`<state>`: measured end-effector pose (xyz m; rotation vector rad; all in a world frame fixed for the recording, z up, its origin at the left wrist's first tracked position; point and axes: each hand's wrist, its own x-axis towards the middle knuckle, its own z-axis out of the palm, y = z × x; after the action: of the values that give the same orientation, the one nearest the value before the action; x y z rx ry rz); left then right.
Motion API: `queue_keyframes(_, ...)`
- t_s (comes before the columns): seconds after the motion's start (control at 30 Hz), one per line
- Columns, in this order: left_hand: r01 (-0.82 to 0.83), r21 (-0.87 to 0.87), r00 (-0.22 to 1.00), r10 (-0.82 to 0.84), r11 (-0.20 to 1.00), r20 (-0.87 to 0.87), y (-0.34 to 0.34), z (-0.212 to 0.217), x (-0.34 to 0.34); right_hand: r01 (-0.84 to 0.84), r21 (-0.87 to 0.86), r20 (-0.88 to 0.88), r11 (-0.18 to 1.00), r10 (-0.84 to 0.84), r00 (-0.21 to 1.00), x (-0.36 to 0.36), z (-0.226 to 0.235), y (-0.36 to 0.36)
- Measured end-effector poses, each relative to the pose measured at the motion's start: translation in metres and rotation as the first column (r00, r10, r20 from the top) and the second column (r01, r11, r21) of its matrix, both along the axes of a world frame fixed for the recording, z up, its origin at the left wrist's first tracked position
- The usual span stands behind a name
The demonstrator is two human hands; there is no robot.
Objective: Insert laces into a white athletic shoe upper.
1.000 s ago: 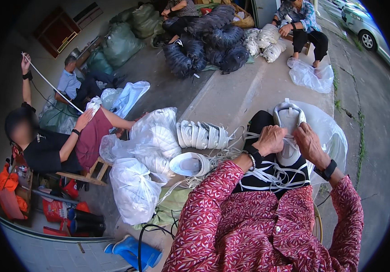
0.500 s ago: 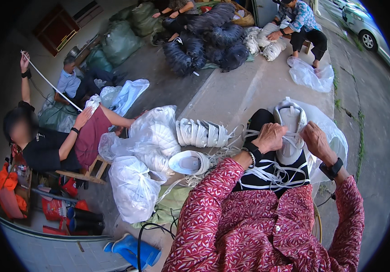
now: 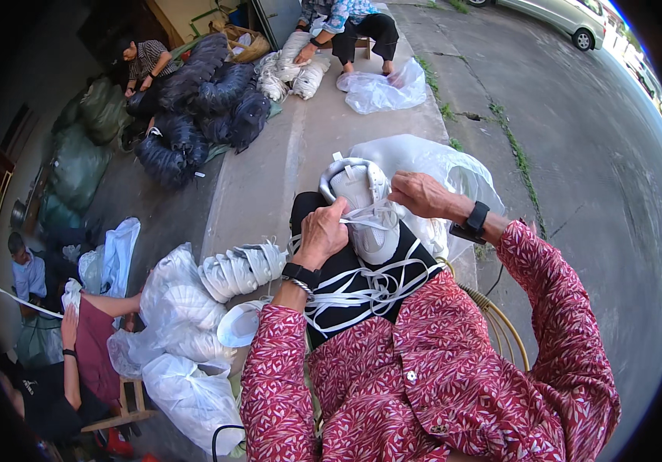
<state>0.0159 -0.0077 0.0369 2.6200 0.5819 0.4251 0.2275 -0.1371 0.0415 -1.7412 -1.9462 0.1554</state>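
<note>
Right hand [image 3: 421,194] now nearer white shoe [image 3: 362,208], fingers of both hands pinching its lace [image 3: 373,219], left hand [image 3: 321,235] alongside.

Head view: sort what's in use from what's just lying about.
In use: left hand, right hand, white shoe, white lace, loose laces on the lap.
Lying about: row of shoes, clear bags, dark sacks, car.

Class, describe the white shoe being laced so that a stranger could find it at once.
Start at the red patterned shirt, then the dark lap. There the white shoe lies between the left hand and right hand; unlike the stacked shoes, it is single and held.
</note>
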Motion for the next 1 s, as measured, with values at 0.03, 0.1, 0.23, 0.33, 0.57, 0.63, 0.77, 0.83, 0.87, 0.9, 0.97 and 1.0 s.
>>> queue_keyframes(0.03, -0.010, -0.018, 1.000, 0.010, 1.000, 0.011, 0.001, -0.001, 0.001, 0.009, 0.051, -0.036, 0.999, -0.007, 0.999, 0.000, -0.004, -0.001)
queue_keyframes(0.1, -0.014, -0.067, 0.999, 0.016, 0.998, 0.034, 0.002, -0.002, -0.001, 0.030, 0.029, -0.069, 0.999, -0.028, 0.997, -0.007, -0.003, 0.001)
queue_keyframes(0.23, -0.034, -0.157, 0.992, 0.052, 0.987, 0.114, 0.006, -0.015, -0.001, 0.036, 0.048, -0.145, 0.998, -0.029, 0.989, -0.019, 0.007, 0.006)
queue_keyframes(0.33, -0.023, -0.170, 0.979, 0.057, 0.985, 0.196, 0.008, -0.013, -0.001, -0.039, 0.183, -0.178, 0.982, 0.072, 0.981, -0.028, 0.007, 0.011)
queue_keyframes(0.57, -0.301, 0.089, 0.952, 0.305, 0.949, -0.033, 0.033, 0.000, -0.039, -0.086, 0.128, -0.081, 0.988, 0.096, 0.992, -0.012, -0.002, 0.017)
queue_keyframes(0.63, -0.367, 0.105, 0.923, 0.376, 0.924, -0.083, 0.043, -0.002, -0.062, -0.107, 0.150, -0.120, 0.983, 0.125, 0.985, -0.009, -0.007, 0.019)
queue_keyframes(0.77, -0.396, 0.011, 0.918, 0.395, 0.918, 0.029, 0.039, -0.019, -0.071, -0.088, 0.135, -0.143, 0.987, 0.108, 0.984, -0.020, -0.005, 0.026)
queue_keyframes(0.83, -0.436, -0.133, 0.884, 0.451, 0.890, 0.119, 0.031, -0.014, -0.058, -0.066, 0.135, -0.148, 0.989, 0.086, 0.985, -0.012, -0.010, 0.024)
queue_keyframes(0.87, -0.440, -0.138, 0.882, 0.456, 0.887, 0.117, 0.026, -0.012, -0.051, -0.034, 0.113, -0.242, 0.993, 0.061, 0.968, -0.010, -0.011, 0.021)
queue_keyframes(0.9, -0.420, -0.126, 0.870, 0.439, 0.899, 0.226, 0.023, -0.009, -0.048, -0.012, 0.089, -0.334, 0.996, 0.041, 0.942, -0.012, -0.009, 0.019)
queue_keyframes(0.97, -0.364, -0.084, 0.878, 0.372, 0.928, 0.300, 0.015, -0.003, -0.041, 0.029, 0.043, -0.455, 0.999, -0.006, 0.891, -0.020, 0.001, 0.019)
queue_keyframes(1.0, -0.329, -0.050, 0.897, 0.329, 0.943, 0.295, 0.011, -0.006, -0.039, 0.068, -0.007, -0.563, 0.998, -0.060, 0.824, -0.028, 0.006, 0.023)
